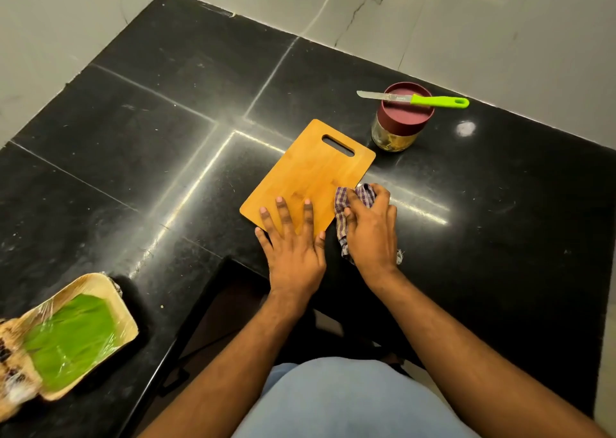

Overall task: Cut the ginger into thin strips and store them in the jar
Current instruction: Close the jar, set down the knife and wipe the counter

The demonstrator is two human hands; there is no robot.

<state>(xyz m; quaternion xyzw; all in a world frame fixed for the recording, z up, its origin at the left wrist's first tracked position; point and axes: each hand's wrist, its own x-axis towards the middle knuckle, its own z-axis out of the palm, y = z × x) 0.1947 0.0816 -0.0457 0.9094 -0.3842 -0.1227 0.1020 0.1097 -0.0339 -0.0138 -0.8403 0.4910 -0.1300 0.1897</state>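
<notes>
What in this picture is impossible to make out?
- Jar contents: head view, only a yellowish blur through the glass under the maroon lid.
- Cloth: mostly hidden under the right hand.
- Wrapped tray: cut off by the left edge, film blurs its contents.
- Ginger: none visible.

Both bare forearms reach forward; left hand (293, 237) lies flat, fingers spread; right hand (370, 227) is curled, gripping.

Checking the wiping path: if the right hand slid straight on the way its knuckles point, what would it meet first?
Probably the jar with the knife lying across its lid. The right hand, holding the cloth, points up along the cutting board's edge.
</notes>
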